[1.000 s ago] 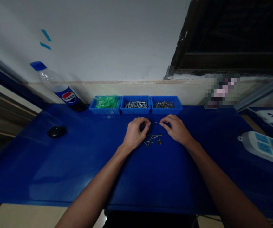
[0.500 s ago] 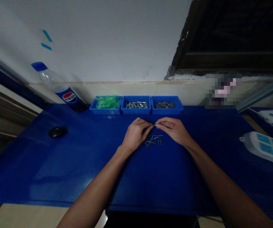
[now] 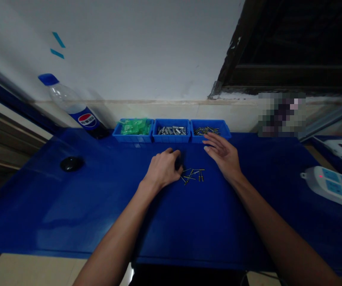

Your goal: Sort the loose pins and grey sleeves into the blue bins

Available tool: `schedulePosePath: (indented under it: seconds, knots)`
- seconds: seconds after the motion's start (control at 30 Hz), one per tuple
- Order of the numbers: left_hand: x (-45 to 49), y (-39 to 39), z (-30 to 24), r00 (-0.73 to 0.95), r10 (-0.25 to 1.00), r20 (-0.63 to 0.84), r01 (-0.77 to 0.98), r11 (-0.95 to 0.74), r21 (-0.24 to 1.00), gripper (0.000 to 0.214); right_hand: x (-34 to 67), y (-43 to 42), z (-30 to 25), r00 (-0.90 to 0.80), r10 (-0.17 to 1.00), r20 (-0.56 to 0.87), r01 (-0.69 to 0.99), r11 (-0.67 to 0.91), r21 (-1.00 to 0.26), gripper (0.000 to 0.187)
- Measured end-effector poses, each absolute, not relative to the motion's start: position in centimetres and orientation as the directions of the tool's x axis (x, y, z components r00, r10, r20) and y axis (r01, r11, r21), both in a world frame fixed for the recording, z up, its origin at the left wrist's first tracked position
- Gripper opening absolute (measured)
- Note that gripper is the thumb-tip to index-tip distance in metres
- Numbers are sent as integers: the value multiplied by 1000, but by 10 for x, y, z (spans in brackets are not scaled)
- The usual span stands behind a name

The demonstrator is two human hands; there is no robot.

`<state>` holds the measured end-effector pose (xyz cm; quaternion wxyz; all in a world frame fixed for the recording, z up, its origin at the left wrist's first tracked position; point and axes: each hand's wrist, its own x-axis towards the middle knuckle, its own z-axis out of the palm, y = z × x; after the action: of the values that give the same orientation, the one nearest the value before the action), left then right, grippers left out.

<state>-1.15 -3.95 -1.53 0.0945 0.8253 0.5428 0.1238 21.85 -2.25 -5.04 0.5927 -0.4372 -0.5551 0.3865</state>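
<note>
Several thin brass-coloured metal pins (image 3: 192, 174) lie in a loose cluster on the blue tabletop, some with a thicker section. My left hand (image 3: 164, 169) rests at the left edge of this cluster. Its fingers are curled, with a gap showing between thumb and forefinger; nothing is visible in it. Up and to the right of the cluster is my right hand (image 3: 223, 155), open, fingers spread and holding nothing. Its fingertips overlap the front of the right blue bin (image 3: 211, 139), where similar brass-coloured pins lie.
Beside that bin stand a middle blue bin (image 3: 171, 139) with silver metal cylinders and a left one (image 3: 132, 138) with green plastic packets. A cola bottle (image 3: 84, 117) and a black rounded object (image 3: 70, 163) are on the left. A white power strip (image 3: 334, 186) lies right.
My hands have parted from where they met over the cluster. The left has moved slightly left and down; the right has opened and moved right, toward the bin. The small piece between them is no longer visible.
</note>
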Motion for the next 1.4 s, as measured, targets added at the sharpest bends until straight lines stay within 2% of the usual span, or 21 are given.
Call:
schedulePosePath:
  seconds: [0.17, 0.33, 0.47, 0.57, 0.73, 0.87, 1.03, 1.23, 1.3, 1.4]
  knots:
    - [-12, -36, -21, 419, 901, 113, 800, -425, 423, 14, 220, -24, -49, 59, 956, 286, 79, 281, -956, 39]
    - [-9, -30, -34, 443, 872, 207, 688, -479, 546, 27, 221, -24, -50, 31, 960, 278, 103, 273, -956, 38]
    - [-2, -29, -43, 361, 888, 283, 588, -453, 670, 32, 221, -24, -49, 35, 963, 269, 73, 266, -961, 36]
    - [2, -28, -46, 219, 924, 313, 471, -381, 796, 24, 221, -25, -47, 42, 965, 259, 47, 257, -965, 34]
    - [4, -20, -49, 60, 977, 205, 144, -212, 967, 17, 219, -26, -46, -9, 970, 245, 109, 244, -964, 31]
    - [6, -17, -51, 50, 993, 107, -55, -104, 993, 27, 216, -30, -49, -120, 962, 246, 208, 266, -941, 28]
    - [8, -20, -51, 93, 991, 91, -75, -84, 994, 31, 214, -31, -50, -199, 969, 149, 100, 171, -980, 28]
    - [11, -20, -52, 140, 978, 153, -42, -149, 988, 26, 219, -26, -49, -165, 985, 50, 36, 57, -998, 31]
    - [9, -21, -49, 147, 970, 193, 29, -200, 979, 21, 221, -24, -49, -139, 988, 72, 25, 77, -997, 27]
    - [2, -23, -43, 195, 933, 303, 304, -351, 885, 15, 227, -22, -50, -18, 985, 173, -18, 172, -985, 25]
